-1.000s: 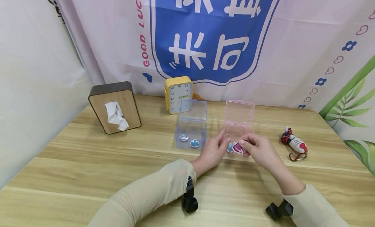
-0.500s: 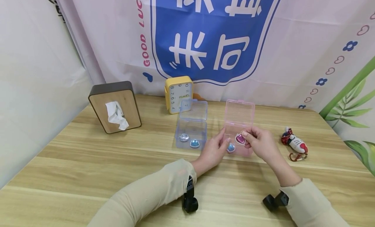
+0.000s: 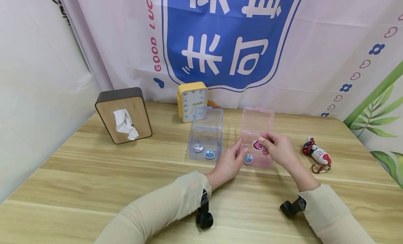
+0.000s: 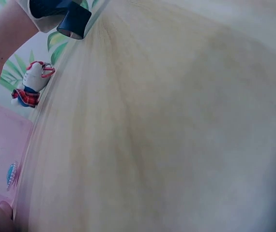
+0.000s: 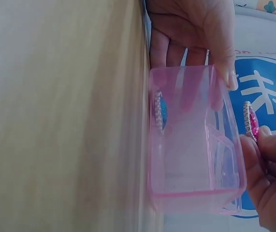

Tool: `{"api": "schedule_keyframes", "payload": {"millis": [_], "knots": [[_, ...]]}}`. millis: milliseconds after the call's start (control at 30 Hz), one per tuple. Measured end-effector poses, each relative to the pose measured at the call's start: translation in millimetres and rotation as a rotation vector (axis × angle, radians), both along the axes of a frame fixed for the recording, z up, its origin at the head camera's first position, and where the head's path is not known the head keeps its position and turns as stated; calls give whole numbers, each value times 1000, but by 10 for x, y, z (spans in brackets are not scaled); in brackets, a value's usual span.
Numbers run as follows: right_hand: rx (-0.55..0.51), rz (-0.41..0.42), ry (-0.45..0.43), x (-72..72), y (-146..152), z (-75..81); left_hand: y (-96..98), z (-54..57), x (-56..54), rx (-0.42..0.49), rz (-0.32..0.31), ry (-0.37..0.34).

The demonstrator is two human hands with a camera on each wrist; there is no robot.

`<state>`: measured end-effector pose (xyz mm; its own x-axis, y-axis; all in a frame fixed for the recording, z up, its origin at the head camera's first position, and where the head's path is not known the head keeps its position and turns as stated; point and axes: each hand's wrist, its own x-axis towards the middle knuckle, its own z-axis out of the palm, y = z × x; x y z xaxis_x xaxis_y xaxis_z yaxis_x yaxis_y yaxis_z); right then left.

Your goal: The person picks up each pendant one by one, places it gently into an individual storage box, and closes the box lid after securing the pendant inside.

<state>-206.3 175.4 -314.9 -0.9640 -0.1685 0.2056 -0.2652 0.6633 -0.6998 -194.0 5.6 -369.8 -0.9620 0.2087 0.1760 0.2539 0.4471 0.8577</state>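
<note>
While the bench (image 3: 78,188) bears the pink box (image 3: 261,162), gripped by the left hand (image 3: 228,163), the right hand (image 3: 280,151) draws the magenta gem (image 3: 257,145) back

Pinched in fingertips, it hangs above the box, now farther from the blue gem (image 3: 248,159) inside; it seems not yet laid down.

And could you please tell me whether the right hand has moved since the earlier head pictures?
Yes: judged against the pink box in the head view, the right hand has shifted farther back, toward the open lid, pinching the pink gem.
</note>
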Motion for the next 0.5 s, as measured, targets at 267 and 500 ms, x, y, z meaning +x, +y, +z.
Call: {"api": "schedule_keyframes", "payload": {"millis": [267, 500], "knots": [[99, 62, 77, -79, 31, -25, 0, -11, -4, 10, -3, 14], [290, 145, 131, -140, 37, -29, 1, -16, -10, -1, -2, 17]]}}
